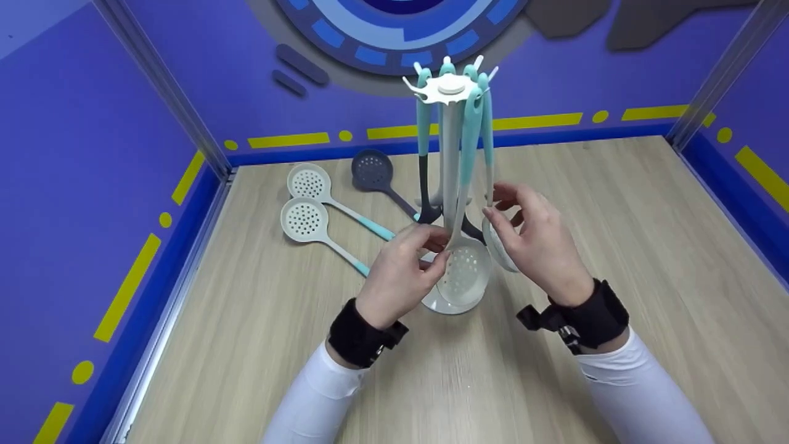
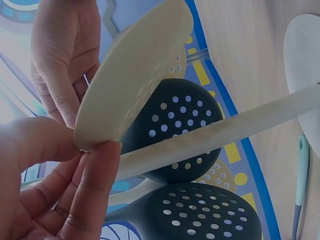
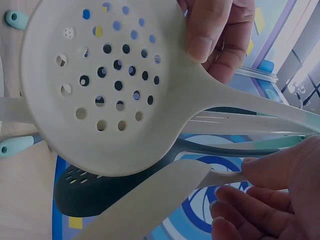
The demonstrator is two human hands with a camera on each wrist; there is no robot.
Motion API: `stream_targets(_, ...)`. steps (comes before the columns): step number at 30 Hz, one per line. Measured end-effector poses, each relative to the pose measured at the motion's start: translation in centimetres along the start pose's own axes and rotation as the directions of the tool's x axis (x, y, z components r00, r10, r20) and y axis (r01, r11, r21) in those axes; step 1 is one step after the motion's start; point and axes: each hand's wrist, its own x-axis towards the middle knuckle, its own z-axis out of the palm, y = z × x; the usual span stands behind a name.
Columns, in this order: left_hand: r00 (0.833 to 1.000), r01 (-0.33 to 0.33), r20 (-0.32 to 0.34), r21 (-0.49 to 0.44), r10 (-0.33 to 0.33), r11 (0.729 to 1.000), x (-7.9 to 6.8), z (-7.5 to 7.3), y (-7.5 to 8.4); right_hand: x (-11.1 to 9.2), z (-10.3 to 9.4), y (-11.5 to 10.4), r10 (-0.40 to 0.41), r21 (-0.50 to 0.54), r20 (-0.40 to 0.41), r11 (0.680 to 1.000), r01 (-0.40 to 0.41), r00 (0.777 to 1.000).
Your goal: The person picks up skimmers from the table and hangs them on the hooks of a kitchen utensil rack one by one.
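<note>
A white rack stands with several teal-handled utensils hung round its top. My left hand pinches the front white skimmer at the edge of its head, near the neck; thumb and fingertips grip that rim in the left wrist view. On the rack's right side, my right hand holds another white skimmer by its thin neck, between thumb and fingers. This one appears edge-on in the right wrist view, so its holes are hidden there. Dark skimmers hang behind, partly covered by the rack's pole.
Left of the rack, two white skimmers and a dark skimmer lie on the wooden table, handles toward the rack. The rack's round white base sits below the front skimmer. Blue printed walls enclose the table's back and sides.
</note>
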Motion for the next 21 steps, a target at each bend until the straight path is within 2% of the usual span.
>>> stream_targets(5,1.000,0.001,-0.001,0.003,-0.001,1.000,0.04,0.08,-0.03,-0.02,-0.08,0.00,-0.007,-0.035,0.013,0.999,0.007,1.000)
stream_targets(16,1.000,0.008,-0.012,0.015,-0.007,1.000,0.09,0.21,-0.23,-0.11,-0.32,-0.32,-0.028,-0.036,0.023,0.999,0.029,0.999)
stream_targets(21,1.000,-0.008,-0.023,0.033,0.009,0.999,0.10,0.29,-0.29,-0.15,-0.49,-0.52,-0.029,-0.037,0.033,0.999,0.030,0.999)
